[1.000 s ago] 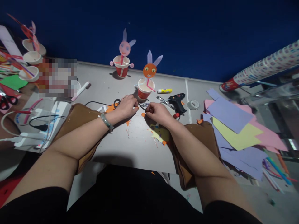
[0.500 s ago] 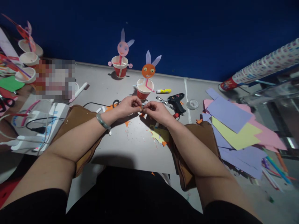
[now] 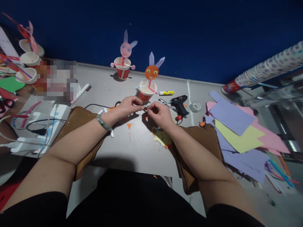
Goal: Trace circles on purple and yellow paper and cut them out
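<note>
My left hand (image 3: 129,106), with a bracelet (image 3: 103,122) on its wrist, is closed in a pinch over the middle of the table. My right hand (image 3: 160,114) pinches from the other side, its fingertips almost meeting the left ones. Between them is a tiny, thin, pale piece, too small to name. Just behind the fingers stands a red paper cup (image 3: 145,96) bearing a bunny figure with an orange paper head (image 3: 151,73). Behind it to the left is another red cup (image 3: 123,74) with a pink bunny head (image 3: 125,50).
Right of my hands lie a black glue gun (image 3: 179,104), a yellow glue stick (image 3: 166,93) and a tape roll (image 3: 195,107). Coloured paper (image 3: 233,116) and stacked cups (image 3: 267,66) are farther right. A power strip (image 3: 53,126) and more cups (image 3: 26,76) are at left.
My fingertips have shifted slightly, and a pale sliver now shows between them where a small yellowish bit showed before. The cups and tools stay where they were.
</note>
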Motion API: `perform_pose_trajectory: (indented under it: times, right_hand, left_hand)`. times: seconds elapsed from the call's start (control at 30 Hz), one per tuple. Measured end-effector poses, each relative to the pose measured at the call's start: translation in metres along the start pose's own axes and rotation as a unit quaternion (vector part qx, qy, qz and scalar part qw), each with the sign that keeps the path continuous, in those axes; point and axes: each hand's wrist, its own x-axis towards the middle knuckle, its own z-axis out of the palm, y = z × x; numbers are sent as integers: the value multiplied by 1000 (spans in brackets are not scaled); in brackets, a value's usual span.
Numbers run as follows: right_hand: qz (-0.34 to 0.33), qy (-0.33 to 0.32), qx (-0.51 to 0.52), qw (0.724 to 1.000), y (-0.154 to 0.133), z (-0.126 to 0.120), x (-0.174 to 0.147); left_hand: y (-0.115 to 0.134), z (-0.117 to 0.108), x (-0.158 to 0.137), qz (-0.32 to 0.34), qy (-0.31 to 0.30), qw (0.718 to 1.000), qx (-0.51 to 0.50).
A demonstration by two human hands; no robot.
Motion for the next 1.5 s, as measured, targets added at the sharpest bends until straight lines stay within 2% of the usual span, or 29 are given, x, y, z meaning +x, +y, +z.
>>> perform_pose_trajectory:
  times: [0.1,0.2,0.27,0.33,0.4,0.47,0.53,0.6,0.67,0.77,0.83,0.93,1.07,1.17,1.23,1.33,1.43,1.5]
  right_hand:
    - [-118,35,-164,979,3,3,-5]
    - [-193,40,-312,929,8,8,-10]
    - [-226,45,-371,899,9,11,-13]
    - [-243,45,-390,887,9,14,-14]
    - [-233,35,-371,898,7,15,-14]
    - [-189,30,-309,932,4,14,-13]
    - [-111,26,-210,971,2,12,-11]
    - [-24,13,-103,994,2,10,-6]
    - [38,-15,-24,999,4,10,-2]
    - [69,-49,15,996,7,12,0]
    - [63,-60,-10,996,7,13,-1]
    - [15,-36,-130,991,4,6,-2]
    - [-47,86,-319,943,16,-29,13]
    - [-90,138,-380,910,45,-63,41]
    - [-109,136,-396,902,66,-80,64]
    - [-60,75,-386,917,87,-91,98]
    - [8,15,-375,927,87,-89,120]
    - [18,-3,-386,922,78,-86,126]
  left_hand:
    - [7,1,-3,-65,-23,998,3]
    - [9,1,-4,-130,-53,990,18]
    - [9,1,-4,-142,-63,987,32]
    - [8,1,-3,-130,-64,989,30]
    - [8,0,-4,-121,-58,990,30]
    - [9,-2,-5,-119,-58,990,50]
    - [10,-4,-6,-95,-65,989,90]
    - [8,-5,-6,-44,-68,985,151]
    - [4,-6,-4,17,-64,973,223]
    - [-3,-7,0,81,-74,948,298]
    - [-7,-8,2,99,-90,933,333]
    - [-10,-11,3,120,-103,906,394]
    - [-13,-14,3,174,-126,868,448]
    - [-17,-15,4,184,-141,855,464]
    - [-20,-16,6,189,-132,854,466]
    - [-22,-16,8,191,-117,851,475]
    - [-19,-14,7,189,-97,846,489]
    - [-14,-10,3,196,-63,835,511]
